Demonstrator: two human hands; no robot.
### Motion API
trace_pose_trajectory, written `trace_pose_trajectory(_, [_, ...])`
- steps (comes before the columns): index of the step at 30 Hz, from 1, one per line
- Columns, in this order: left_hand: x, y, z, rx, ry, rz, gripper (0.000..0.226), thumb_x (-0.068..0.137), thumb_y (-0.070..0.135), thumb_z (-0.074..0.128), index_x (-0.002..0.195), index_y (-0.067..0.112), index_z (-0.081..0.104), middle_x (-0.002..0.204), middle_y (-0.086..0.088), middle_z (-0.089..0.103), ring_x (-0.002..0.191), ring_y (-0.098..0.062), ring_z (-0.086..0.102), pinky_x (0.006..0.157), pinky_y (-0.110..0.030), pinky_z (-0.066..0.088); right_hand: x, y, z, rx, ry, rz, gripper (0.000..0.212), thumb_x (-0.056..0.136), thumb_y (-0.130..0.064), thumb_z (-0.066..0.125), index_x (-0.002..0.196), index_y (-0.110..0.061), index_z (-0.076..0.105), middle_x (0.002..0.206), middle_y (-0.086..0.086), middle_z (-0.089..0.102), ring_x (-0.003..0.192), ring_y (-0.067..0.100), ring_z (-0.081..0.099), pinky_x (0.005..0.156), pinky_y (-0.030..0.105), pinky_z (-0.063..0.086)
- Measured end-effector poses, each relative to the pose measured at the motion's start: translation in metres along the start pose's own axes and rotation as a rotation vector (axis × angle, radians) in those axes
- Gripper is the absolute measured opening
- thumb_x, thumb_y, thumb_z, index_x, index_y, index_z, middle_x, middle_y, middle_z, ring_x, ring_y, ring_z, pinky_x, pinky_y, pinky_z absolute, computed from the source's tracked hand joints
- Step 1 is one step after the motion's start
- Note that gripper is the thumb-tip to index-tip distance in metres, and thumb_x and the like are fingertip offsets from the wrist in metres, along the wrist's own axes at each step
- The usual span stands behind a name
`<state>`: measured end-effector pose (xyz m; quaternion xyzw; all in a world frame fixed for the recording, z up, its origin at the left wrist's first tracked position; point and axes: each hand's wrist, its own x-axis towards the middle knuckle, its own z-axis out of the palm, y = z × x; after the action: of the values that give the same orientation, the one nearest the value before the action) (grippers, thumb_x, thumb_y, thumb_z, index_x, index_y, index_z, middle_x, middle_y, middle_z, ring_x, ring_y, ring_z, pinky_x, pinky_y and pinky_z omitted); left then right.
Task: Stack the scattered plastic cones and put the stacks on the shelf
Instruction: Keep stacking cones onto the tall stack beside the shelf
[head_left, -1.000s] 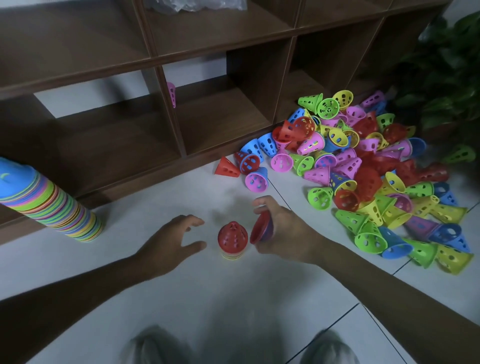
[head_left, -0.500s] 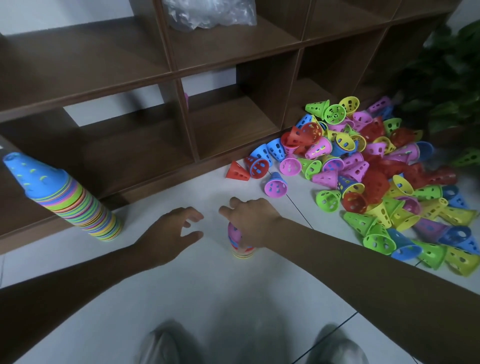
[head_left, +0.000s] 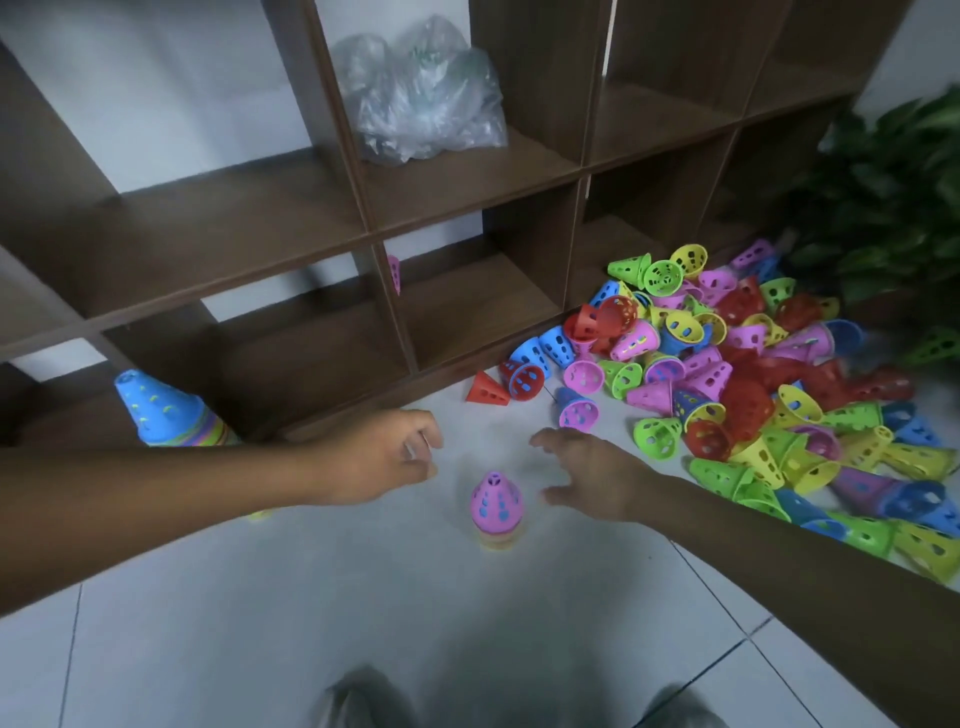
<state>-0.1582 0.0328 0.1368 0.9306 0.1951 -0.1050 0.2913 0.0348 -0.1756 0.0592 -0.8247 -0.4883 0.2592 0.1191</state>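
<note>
Tall stack (head_left: 171, 415) base hidden behind left forearm; shoes (head_left: 363, 699) blurred.

The light is soft and a bit dim. The white floor (head_left: 260, 649) looks gray, and a dark, fuzzy shadow lies on it below the small pink stack (head_left: 496, 506). The shelf (head_left: 467, 182) above the stack is dark inside, and its boards look bent and tilted near the picture's edges. The plant (head_left: 893, 171), far right of the stack, is smeared and blurry. The colored cones (head_left: 727, 374) look sharper.
</note>
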Motion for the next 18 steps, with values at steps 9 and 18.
trace_pose_trajectory(9, [0.089, 0.040, -0.016, 0.124, 0.148, -0.020, 0.037, 0.093, 0.030, 0.071, 0.127, 0.016, 0.063, 0.124, -0.002, 0.066, 0.108, -0.018, 0.064, 0.091, -0.034, 0.055, -0.009, 0.042, -0.035, 0.040, 0.125, 0.057, 0.058, 0.092, -0.033, 0.069, 0.143, -0.022, 0.044, 0.134, 0.001, 0.057, 0.110, 0.018, 0.061, 0.089, 0.026, 0.046])
trace_pose_trajectory(18, [0.212, -0.025, -0.005, 0.245, 0.276, -0.206, 0.054, 0.099, 0.034, 0.061, 0.146, 0.013, 0.045, 0.148, -0.012, 0.044, 0.133, -0.033, 0.051, 0.108, -0.041, 0.048, 0.059, 0.064, -0.054, -0.038, 0.122, 0.012, 0.055, 0.090, -0.031, 0.073, 0.139, -0.021, 0.050, 0.130, 0.000, 0.058, 0.114, 0.018, 0.058, 0.094, 0.023, 0.042])
